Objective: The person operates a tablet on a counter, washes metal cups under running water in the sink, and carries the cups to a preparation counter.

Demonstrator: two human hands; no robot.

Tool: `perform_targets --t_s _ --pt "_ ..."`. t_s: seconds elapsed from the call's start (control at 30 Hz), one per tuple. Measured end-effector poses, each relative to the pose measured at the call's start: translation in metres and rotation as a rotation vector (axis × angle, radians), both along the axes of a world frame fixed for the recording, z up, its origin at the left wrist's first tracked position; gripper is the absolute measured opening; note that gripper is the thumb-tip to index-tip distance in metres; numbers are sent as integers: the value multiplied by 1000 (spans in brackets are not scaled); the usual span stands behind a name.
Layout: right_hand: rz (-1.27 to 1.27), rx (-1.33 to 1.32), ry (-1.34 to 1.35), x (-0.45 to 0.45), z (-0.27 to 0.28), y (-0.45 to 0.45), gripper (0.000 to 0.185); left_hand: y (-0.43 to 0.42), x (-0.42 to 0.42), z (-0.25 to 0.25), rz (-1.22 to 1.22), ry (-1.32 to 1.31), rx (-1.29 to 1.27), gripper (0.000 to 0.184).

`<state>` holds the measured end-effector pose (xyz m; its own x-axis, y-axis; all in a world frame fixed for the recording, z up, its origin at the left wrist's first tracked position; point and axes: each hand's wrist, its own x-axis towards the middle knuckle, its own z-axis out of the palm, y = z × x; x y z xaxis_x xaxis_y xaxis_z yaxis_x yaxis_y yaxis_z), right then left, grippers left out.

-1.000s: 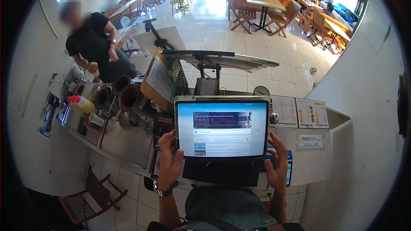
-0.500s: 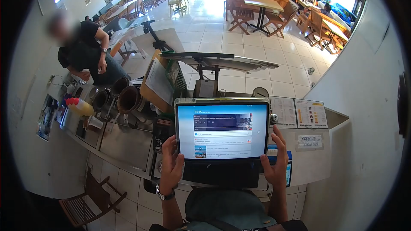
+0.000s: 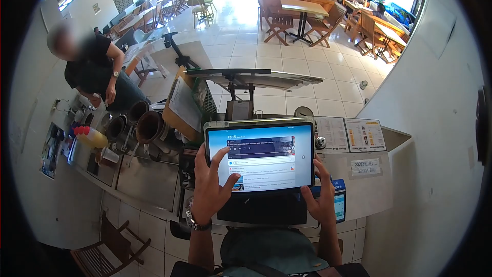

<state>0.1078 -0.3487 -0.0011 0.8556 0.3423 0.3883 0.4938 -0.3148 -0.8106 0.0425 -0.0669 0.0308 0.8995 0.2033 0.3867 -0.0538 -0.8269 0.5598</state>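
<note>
A tablet [image 3: 271,172] with a lit screen and a clear case edge stands in front of me, showing a media player panel above a list of items. Over its left side is my left hand [image 3: 207,190], fingers spread, index fingertip at the player panel; whether it touches the glass I cannot tell. My right hand [image 3: 323,202] is beside the tablet's lower right corner, thumb and fingers apart along the edge. Behind that hand, a blue handheld device [image 3: 339,202] with a lit screen is partly covered. A metal watch [image 3: 193,219] is on my left wrist.
Printed menu sheets [image 3: 353,134] lie right of the tablet, near a small metal knob [image 3: 320,142]. On the left are dark round containers [image 3: 150,127], a clipboard [image 3: 184,103] and squeeze bottles [image 3: 92,137]. Another person [image 3: 95,66] stands at far left. A wooden chair [image 3: 114,241] is below the counter.
My left hand has moved from the tablet's left edge up and over the screen, index finger extended. My right hand remains by the right edge. The whole view has shifted slightly.
</note>
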Motion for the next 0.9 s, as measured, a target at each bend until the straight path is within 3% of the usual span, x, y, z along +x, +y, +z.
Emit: perform_targets --t_s 0.47,0.53,0.73,0.9 --pt "-3 34 33 1 -2 1 60 -6 4 1 38 19 103 56" --pt "-22 15 11 2 -4 1 60 -7 3 3 62 66 218 54" --pt "1 37 55 1 -2 -1 59 -8 2 -1 57 -10 57 51" --pt "-4 39 66 1 -6 -2 59 -7 2 -2 58 13 113 50"
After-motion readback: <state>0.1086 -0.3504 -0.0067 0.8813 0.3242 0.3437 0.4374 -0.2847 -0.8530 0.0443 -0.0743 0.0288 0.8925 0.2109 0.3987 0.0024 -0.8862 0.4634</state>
